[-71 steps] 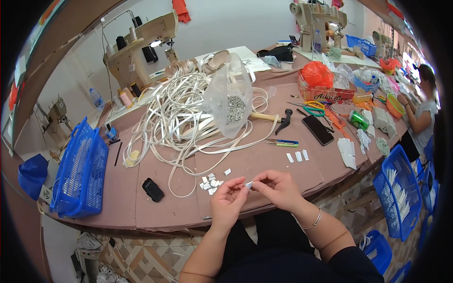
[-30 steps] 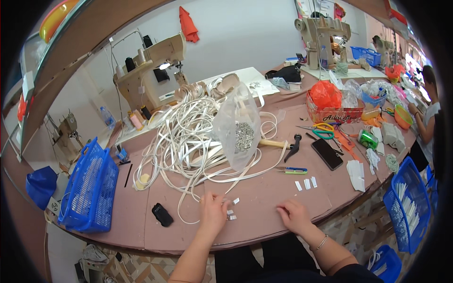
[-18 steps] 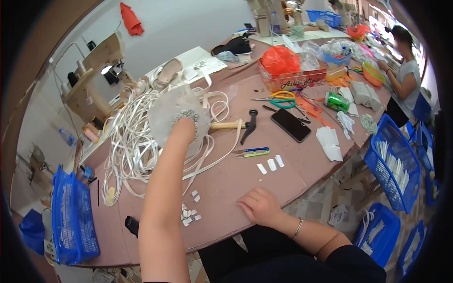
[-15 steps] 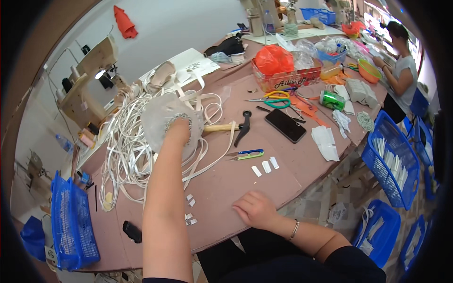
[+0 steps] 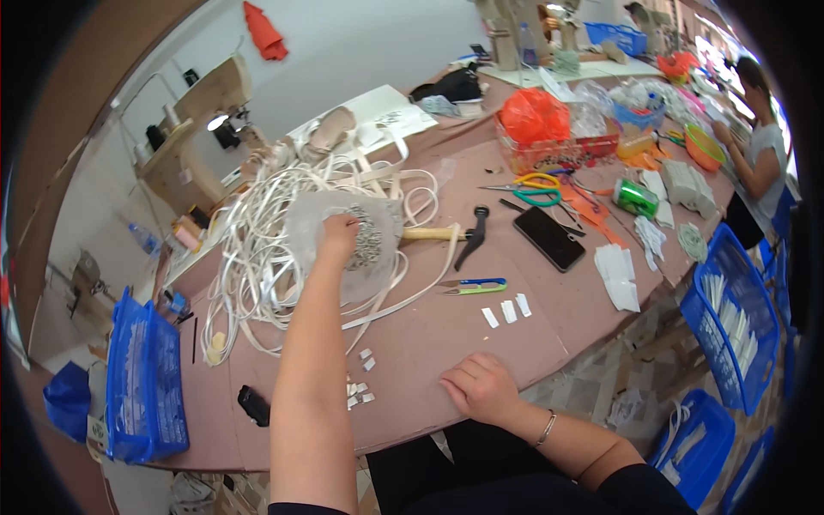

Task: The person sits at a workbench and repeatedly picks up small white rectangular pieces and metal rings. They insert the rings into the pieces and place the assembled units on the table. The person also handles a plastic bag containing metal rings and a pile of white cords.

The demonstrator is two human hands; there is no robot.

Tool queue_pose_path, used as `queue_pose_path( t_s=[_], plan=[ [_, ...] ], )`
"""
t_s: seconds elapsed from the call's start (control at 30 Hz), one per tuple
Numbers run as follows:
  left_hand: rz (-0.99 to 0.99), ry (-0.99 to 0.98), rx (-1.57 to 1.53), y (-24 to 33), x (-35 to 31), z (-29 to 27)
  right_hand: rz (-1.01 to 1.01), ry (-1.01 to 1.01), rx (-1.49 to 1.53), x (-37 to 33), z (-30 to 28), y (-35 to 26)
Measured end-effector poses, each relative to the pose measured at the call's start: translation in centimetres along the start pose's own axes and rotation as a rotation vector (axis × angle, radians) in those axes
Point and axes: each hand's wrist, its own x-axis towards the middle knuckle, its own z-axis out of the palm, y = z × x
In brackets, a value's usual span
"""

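My left hand (image 5: 340, 237) is over a clear plastic bag (image 5: 313, 216), beside a heap of small grey metal pieces (image 5: 369, 237) in it. Its fingers are drawn together; anything between them is too small to make out. The bag lies on a tangle of white straps (image 5: 257, 249). Resting near the table's front edge, my right hand (image 5: 481, 388) is loosely closed, with nothing visible in it. Between the hands lie small white pieces (image 5: 360, 393). Several white tabs (image 5: 508, 312) sit beyond my right hand. A hammer (image 5: 474, 236) with a wooden handle lies right of the bag.
Thread snips (image 5: 475, 286), a black phone (image 5: 549, 239), scissors (image 5: 536, 189) and a green can (image 5: 635, 197) lie on the table (image 5: 429, 343). Blue baskets stand at left (image 5: 146, 386) and right (image 5: 734, 322). A person (image 5: 760, 137) sits at far right. Sewing machines (image 5: 202, 129) stand at left.
My left hand has lifted back out of the metal pieces, and its fingers now show. My right hand stays at the table edge. The whole view has shifted slightly.
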Motion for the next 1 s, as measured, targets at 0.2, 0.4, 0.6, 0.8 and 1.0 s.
queue_pose_path(
  t_s=[0.2, 0.4, 0.6, 0.8, 1.0],
  plan=[
    [-0.37, -0.177, -0.689, 1.1, -0.1, -0.8, -0.01, -0.015, -0.035, 0.0, -0.2, -0.1],
    [-0.523, -0.179, -1.018, 0.4, -2.7, -3.0, 0.007, -0.01, 0.0, -0.1, 0.9, -0.4],
    [-0.453, -0.237, -1.471, 4.0, -1.9, -0.3, -0.029, 0.033, -0.007, 0.1, 0.5, -0.2],
    [-0.576, -0.167, -1.717, 2.1, -4.8, -3.6, -0.015, 0.019, 0.023, 0.1, 1.0, -0.7],
    [-0.558, -0.212, -1.827, 3.7, -6.1, -5.1, 0.011, -0.002, 0.008, -0.1, 0.3, -0.5]
  ],
)
